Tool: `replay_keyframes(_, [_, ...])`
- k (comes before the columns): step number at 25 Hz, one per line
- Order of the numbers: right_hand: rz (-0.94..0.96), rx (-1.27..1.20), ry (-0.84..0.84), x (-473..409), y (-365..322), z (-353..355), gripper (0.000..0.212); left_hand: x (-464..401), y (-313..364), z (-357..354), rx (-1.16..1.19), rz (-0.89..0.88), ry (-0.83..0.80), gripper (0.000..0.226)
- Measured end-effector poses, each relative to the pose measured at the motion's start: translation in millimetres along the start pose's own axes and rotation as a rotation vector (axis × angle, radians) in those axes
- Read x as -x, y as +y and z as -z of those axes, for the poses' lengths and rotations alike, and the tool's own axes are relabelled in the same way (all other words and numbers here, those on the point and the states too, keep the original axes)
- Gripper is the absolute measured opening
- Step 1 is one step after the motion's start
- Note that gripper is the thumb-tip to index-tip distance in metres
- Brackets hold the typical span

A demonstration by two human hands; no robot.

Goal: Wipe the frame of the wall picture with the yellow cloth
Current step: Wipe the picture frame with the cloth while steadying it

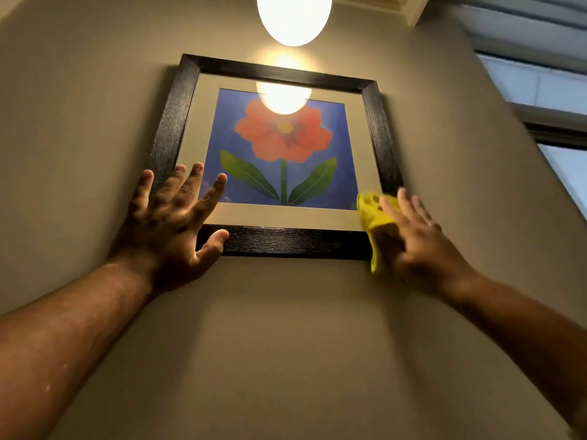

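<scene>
A picture of a red flower on blue hangs on the beige wall in a black wooden frame. My left hand is spread flat over the frame's lower left corner, thumb on the bottom rail, holding nothing. My right hand presses the yellow cloth against the frame's lower right corner. The cloth covers that corner and hangs a little below the bottom rail.
A glowing round lamp hangs just above the picture and reflects in its glass. A window with a dark frame is at the right. The wall below the picture is bare.
</scene>
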State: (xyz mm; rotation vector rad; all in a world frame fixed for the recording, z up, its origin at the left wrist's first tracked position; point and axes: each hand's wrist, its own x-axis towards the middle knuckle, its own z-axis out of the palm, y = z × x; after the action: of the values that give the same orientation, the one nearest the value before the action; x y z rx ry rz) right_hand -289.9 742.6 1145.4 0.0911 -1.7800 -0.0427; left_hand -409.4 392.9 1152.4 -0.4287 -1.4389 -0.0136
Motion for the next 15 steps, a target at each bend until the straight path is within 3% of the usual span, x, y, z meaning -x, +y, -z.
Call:
replay_keyframes(3, [0.066, -0.015, 0.075, 30, 8, -16, 0.079, 0, -2, 0, 0.01, -0.01, 0.003, 0.08])
replay_keyframes(8, [-0.144, -0.022, 0.05, -155, -6, 35, 0.062, 0, -1, 0, 0.006, 0.01, 0.003, 0.081])
replay_keyframes(10, [-0.227, -0.091, 0.057, -177, -8, 45, 0.061, 0, 0, 0, -0.002, 0.016, -0.005, 0.081])
replay_keyframes(12, [-0.191, -0.062, 0.056, -147, -4, 37, 0.062, 2, 1, 2, 0.005, 0.028, -0.013, 0.082])
replay_keyframes(15, [-0.039, -0.012, 0.038, -29, 14, 4, 0.065, 1, 3, 3, 0.007, 0.015, -0.026, 0.081])
